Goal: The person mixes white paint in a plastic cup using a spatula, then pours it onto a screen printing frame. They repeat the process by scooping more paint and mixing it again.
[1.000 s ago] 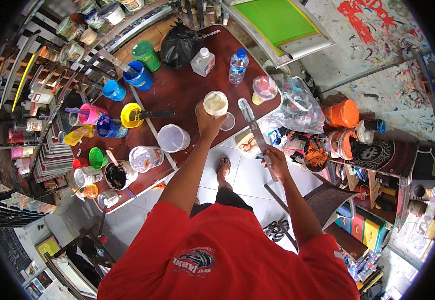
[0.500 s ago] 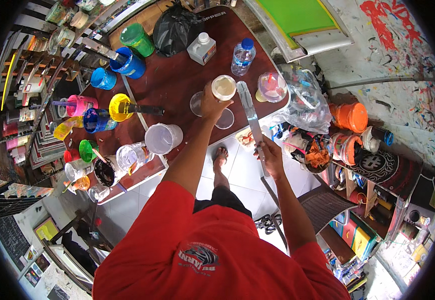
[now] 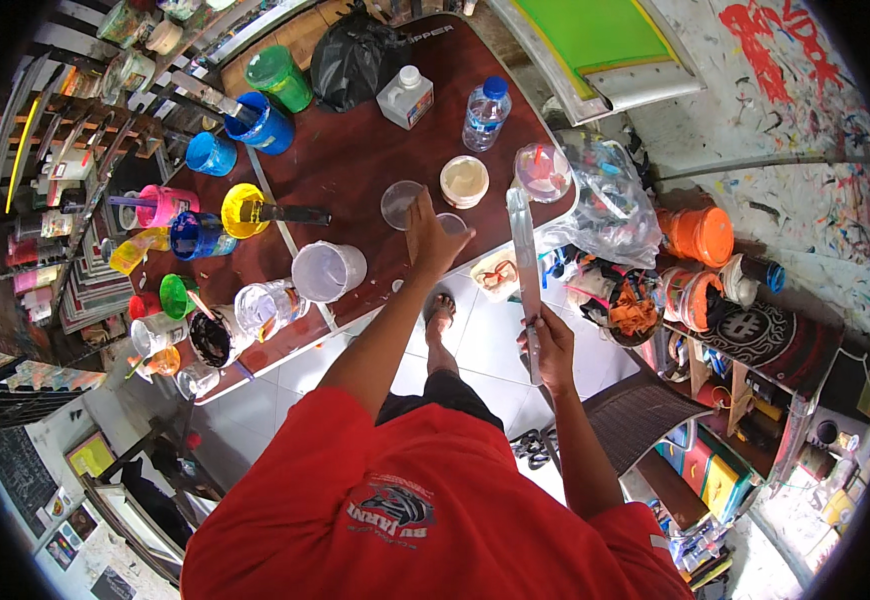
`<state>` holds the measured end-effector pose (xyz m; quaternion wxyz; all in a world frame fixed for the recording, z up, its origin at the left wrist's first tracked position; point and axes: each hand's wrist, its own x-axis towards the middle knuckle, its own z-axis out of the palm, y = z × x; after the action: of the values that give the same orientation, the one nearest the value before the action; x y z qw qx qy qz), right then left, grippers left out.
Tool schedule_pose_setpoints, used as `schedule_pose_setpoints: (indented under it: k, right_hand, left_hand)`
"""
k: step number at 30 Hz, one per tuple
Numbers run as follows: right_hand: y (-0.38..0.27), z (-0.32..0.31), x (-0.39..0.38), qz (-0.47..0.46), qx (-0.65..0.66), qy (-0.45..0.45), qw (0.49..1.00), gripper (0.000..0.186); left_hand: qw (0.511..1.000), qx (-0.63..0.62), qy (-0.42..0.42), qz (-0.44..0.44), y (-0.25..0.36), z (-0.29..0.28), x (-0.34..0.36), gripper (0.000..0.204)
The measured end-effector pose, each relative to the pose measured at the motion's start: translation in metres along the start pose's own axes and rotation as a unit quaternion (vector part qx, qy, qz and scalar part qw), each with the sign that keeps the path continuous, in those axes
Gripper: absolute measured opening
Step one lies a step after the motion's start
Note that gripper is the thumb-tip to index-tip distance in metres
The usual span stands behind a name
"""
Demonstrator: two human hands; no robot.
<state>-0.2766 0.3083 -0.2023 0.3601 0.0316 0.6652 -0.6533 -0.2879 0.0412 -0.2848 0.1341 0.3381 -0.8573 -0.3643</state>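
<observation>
Nearest, at the bottom of the frame, a red shirt (image 3: 405, 500) is filling the lower middle, and both bare forearms are rising from it toward the centre. The right hand (image 3: 552, 345), just right of centre, is clenching the lower end of a long pale stirring stick (image 3: 525, 270), which is standing nearly upright in the frame, its upper end reaching to just below a clear lidded tub (image 3: 543, 170). Below and between the arms, a sandalled foot (image 3: 440, 310) is standing on the white tiled floor (image 3: 495, 340). The left hand (image 3: 433, 238), at the centre of the frame, is reaching over the near edge of the dark red desk (image 3: 355, 160); its fingers are curling over a small clear cup (image 3: 452, 222), though whether they are truly gripping it I cannot tell. Just above the left hand, a clear empty cup (image 3: 400, 203) and a round tub of cream paint (image 3: 464, 181) are sitting side by side. Left of the hand, a large translucent bucket (image 3: 327, 271) is sitting near the desk's edge. Further up, a water bottle with a blue cap (image 3: 485, 113) and a white square jug (image 3: 405, 96) are standing near a black bag (image 3: 355, 60). Along the left of the frame, tubs of yellow, blue, pink and green paint are crowding the desk. At the right, an orange bucket (image 3: 697, 235) is sitting beside a clear plastic bag (image 3: 605, 200).
</observation>
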Motion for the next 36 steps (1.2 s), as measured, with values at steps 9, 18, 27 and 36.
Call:
schedule_pose_setpoints:
  k: [9,18,27,36]
  right_hand:
    - [0.004,-0.006,-0.028,0.002,0.012,0.017,1.0,0.037]
    - [0.021,-0.017,-0.043,0.013,0.02,0.048,0.999,0.037]
    - [0.041,-0.022,-0.056,0.028,0.0,0.045,0.999,0.036]
    - [0.055,-0.029,-0.052,0.034,-0.024,0.037,0.998,0.037]
  left_hand:
    - [0.949,0.245,-0.162,0.115,-0.014,0.001,-0.018,0.097]
    - [0.995,-0.046,0.021,0.083,0.012,-0.029,0.001,0.085]
    - [0.986,-0.148,0.031,0.069,0.063,-0.03,0.077,0.073]
    - [0.993,0.013,0.004,0.117,0.014,-0.011,0.056,0.086]
